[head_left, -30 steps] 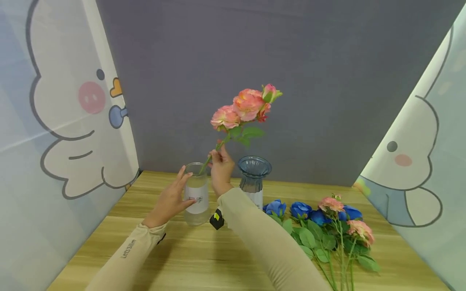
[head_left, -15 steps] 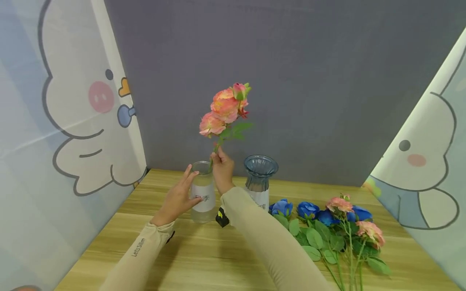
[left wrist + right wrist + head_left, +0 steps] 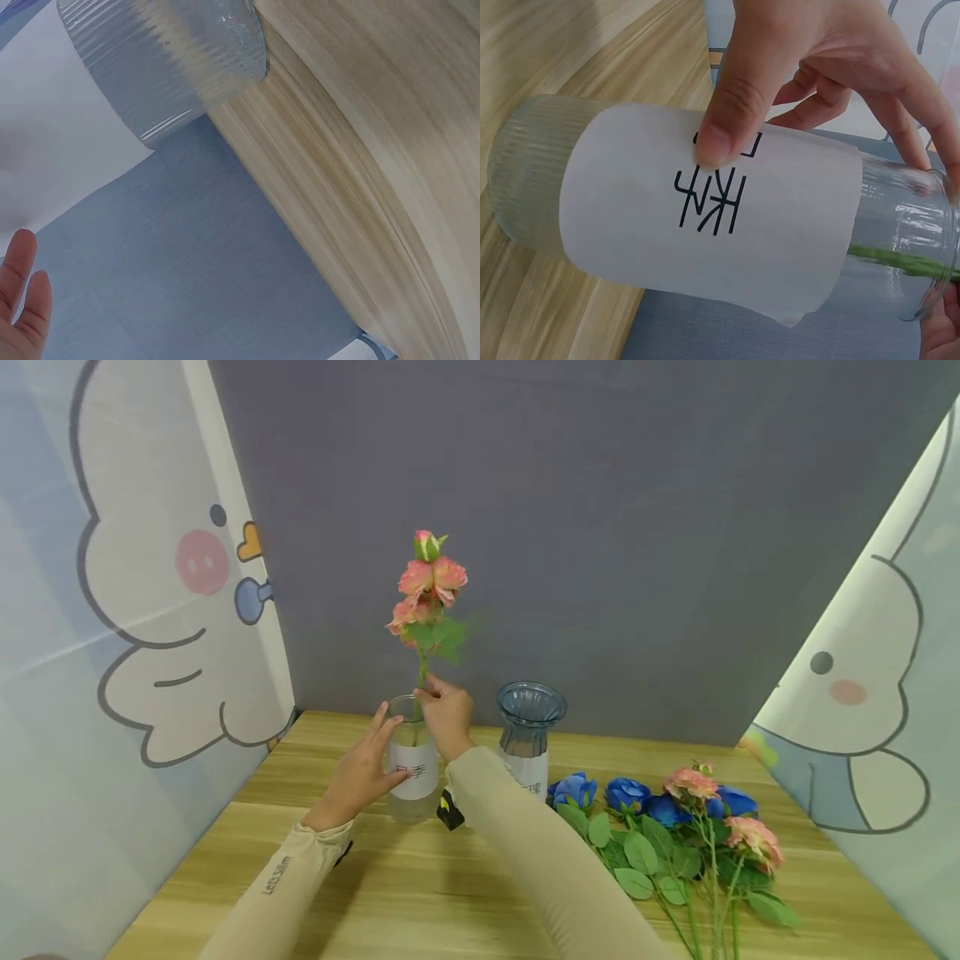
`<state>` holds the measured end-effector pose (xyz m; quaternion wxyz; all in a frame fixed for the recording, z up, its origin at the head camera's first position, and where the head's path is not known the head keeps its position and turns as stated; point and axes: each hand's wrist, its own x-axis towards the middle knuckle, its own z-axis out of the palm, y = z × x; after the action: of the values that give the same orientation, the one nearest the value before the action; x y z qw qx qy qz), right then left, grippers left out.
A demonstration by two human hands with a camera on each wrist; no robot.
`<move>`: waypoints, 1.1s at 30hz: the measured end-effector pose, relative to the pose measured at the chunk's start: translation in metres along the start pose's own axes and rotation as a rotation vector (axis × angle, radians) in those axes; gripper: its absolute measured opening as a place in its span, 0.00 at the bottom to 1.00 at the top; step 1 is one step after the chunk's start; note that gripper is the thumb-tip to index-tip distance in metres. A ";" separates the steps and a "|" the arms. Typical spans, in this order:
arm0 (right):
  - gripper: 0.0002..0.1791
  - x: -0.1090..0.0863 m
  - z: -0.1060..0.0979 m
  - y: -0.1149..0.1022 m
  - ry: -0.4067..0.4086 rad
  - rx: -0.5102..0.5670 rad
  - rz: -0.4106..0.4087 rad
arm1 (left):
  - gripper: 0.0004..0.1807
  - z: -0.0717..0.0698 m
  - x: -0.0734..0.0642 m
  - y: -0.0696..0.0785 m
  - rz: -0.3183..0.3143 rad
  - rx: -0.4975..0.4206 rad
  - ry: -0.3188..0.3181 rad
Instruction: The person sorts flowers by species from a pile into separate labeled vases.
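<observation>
A clear glass vase (image 3: 411, 808) with a white paper label (image 3: 780, 225) stands upright on the wooden table. My left hand (image 3: 357, 779) holds its left side, thumb (image 3: 721, 135) on the label and fingertips by the rim. Just above the rim, my right hand (image 3: 448, 718) pinches the stem of a pink rose (image 3: 427, 583) with several blooms and a bud. The stem (image 3: 896, 260) reaches inside the vase's neck, and the blooms point up. In the left wrist view, two of my left fingers (image 3: 34, 307) show beside the label.
Right of the clear vase is a blue glass vase (image 3: 531, 703) with a white label, partly hidden by my right sleeve. Blue roses (image 3: 627, 794) and pink roses (image 3: 753, 841) lie at the table's right. A grey backdrop (image 3: 600, 543) rises behind.
My right hand has brought the pink rose leftward over the clear vase and turned it from slanted to nearly upright. More stem now sits inside the neck. My left hand stays on the vase.
</observation>
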<state>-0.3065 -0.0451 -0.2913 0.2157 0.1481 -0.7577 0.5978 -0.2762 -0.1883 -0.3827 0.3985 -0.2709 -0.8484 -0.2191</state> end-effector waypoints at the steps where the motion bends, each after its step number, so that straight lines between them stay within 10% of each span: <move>1: 0.17 0.000 0.000 -0.001 -0.007 -0.008 0.005 | 0.53 0.000 0.000 0.000 0.001 -0.002 0.001; 24: 0.06 -0.012 0.002 0.022 0.128 -0.078 -0.213 | 0.54 -0.001 -0.003 -0.003 0.015 0.005 0.016; 33: 0.09 -0.012 -0.004 0.022 0.141 0.050 -0.080 | 0.54 0.000 -0.001 -0.002 0.018 0.011 0.007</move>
<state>-0.3059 -0.0361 -0.3150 0.2885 0.1410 -0.7189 0.6165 -0.2766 -0.1898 -0.3839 0.4047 -0.2755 -0.8458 -0.2119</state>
